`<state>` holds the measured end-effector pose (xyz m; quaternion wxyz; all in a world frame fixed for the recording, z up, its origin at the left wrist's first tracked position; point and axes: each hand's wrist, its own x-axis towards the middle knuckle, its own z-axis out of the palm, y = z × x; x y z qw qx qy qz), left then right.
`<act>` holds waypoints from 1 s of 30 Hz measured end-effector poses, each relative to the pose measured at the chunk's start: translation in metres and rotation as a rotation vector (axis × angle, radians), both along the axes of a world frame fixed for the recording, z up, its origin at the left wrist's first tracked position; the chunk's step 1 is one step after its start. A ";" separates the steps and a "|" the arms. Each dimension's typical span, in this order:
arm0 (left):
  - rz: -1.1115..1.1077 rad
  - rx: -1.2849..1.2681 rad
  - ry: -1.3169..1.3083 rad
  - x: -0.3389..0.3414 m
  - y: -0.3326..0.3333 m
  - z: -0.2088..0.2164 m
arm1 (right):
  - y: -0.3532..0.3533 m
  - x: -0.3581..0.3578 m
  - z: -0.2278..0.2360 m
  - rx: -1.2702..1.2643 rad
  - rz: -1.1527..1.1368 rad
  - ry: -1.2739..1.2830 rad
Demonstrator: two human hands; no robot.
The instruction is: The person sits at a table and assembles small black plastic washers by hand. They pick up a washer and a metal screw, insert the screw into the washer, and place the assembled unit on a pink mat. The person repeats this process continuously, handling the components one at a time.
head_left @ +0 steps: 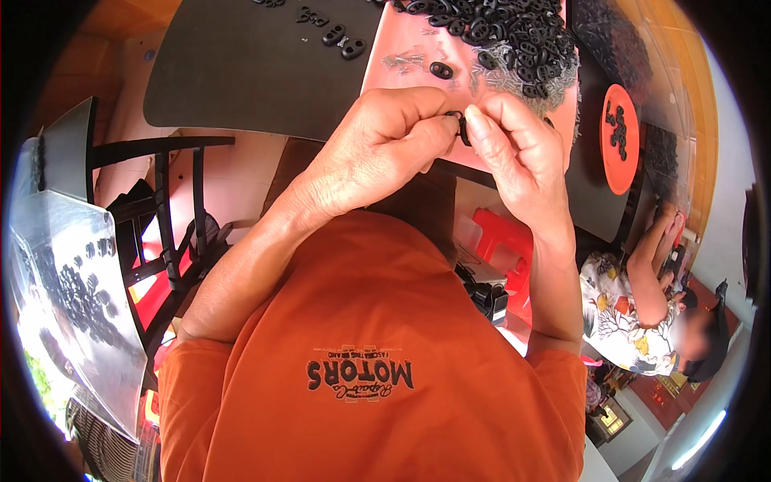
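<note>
Both my hands meet over the near edge of a pink board [389, 87]. Pinched between the fingertips of my left hand [389, 145] and my right hand [518, 149] is a small black two-hole piece [463, 128], which looks like a cord lock; the fingers partly hide it. One loose black oval piece [441, 71] lies on the board just beyond my hands. Farther back, a heap of the same black pieces [482, 28] covers the board, with a pile of tiny silvery parts [514, 83], perhaps springs, beside it.
A dark table [241, 72] carries a short row of black pieces [344, 42]. To the right, an orange plate [617, 173] holds more small black parts. Another person [634, 313] in a patterned garment sits at the right. Red plastic stool [507, 241] and dark chair [161, 209] stand nearby.
</note>
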<state>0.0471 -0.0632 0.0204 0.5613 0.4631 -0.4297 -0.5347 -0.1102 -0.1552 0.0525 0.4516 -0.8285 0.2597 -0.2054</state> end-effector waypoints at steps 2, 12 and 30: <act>-0.029 0.012 -0.017 0.003 0.000 0.001 | 0.000 -0.001 0.001 0.006 0.002 -0.004; -0.063 0.010 0.020 0.001 0.000 -0.002 | 0.001 -0.001 -0.002 0.038 -0.003 -0.022; -0.049 0.041 0.015 0.004 0.004 -0.005 | 0.005 0.000 -0.005 0.010 0.026 -0.054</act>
